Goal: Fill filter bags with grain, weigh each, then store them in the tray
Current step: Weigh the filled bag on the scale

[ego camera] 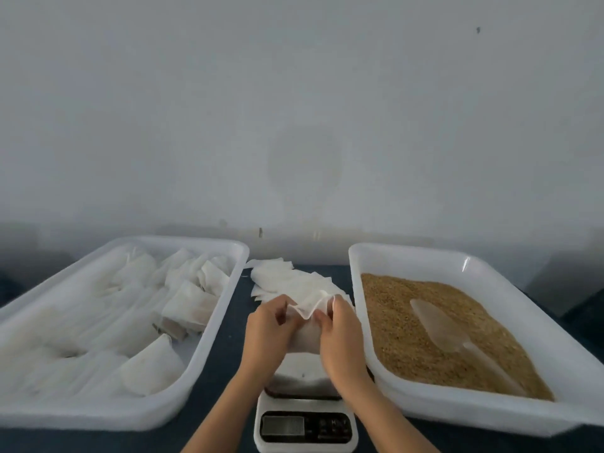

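Scale (305, 423) readout is too blurred to read; its platform is mostly hidden by both wrists. Left hand (266, 335) and right hand (341, 335) each pinch the filter bag (309, 322) at frame centre, mouth up, long axis vertical. Scoop (457, 338) lies diagonally in the grain (408, 341).

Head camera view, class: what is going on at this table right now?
A person is working both hands on one white filter bag above the small white digital scale: the left hand and right hand each pinch its upper edge, pulling the mouth apart. A loose pile of empty white bags lies behind. The white plastic tray on the left holds filled bags; the white tray on the right holds brown grain with a translucent scoop resting in it.
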A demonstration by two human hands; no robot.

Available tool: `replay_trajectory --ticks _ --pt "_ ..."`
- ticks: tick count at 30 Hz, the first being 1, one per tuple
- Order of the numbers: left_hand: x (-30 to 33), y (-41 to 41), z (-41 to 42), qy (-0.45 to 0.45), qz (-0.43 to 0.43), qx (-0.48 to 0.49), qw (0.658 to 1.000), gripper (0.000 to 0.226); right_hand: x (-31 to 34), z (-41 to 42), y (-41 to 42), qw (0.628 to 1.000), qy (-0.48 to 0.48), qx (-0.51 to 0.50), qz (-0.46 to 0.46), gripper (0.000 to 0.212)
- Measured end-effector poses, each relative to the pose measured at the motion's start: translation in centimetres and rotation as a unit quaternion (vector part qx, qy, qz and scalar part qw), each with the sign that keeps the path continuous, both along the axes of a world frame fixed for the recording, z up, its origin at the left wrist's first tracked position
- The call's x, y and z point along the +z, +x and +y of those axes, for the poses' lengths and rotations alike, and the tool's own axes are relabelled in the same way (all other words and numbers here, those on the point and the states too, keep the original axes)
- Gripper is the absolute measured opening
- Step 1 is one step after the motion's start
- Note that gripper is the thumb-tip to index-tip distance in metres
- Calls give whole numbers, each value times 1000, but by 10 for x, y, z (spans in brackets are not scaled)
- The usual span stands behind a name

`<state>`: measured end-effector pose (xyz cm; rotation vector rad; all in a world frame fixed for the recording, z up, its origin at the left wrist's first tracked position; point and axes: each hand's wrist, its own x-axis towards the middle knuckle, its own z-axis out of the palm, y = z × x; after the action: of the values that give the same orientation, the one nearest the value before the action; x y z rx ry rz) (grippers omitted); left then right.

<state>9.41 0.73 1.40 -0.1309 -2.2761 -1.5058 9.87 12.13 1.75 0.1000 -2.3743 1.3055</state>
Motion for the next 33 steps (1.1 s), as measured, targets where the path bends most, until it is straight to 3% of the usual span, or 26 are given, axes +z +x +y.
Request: replay_trajectory --ticks 4,9,13,15,17,21,25,33 --pt "-21 -5 1 -41 -35 -8 999 22 -24 2 -4 998 69 -1 8 27" --pt "-35 -11 4 -56 -60 -5 997 20 -35 15 -13 996 82 21 -9 34" --pt "-41 -17 2 -131 -23 21 991 7 -40 22 -19 993 110 37 -3 22" --pt "-46 -18 -3 -137 -3 32 990 15 -42 25 -20 993 108 41 -3 16" --pt "-50 -20 -10 -88 9 27 996 18 -43 28 -21 997 63 49 -13 11" --pt "-53 -23 -25 78 -29 17 996 7 -47 31 -17 992 -90 72 -49 23" --pt "-58 -25 -34 176 -57 37 982 4 -49 29 -13 976 -190 85 -60 33" --pt "-64 -28 -35 238 -78 33 967 9 -55 31 -18 969 -224 94 -43 32"
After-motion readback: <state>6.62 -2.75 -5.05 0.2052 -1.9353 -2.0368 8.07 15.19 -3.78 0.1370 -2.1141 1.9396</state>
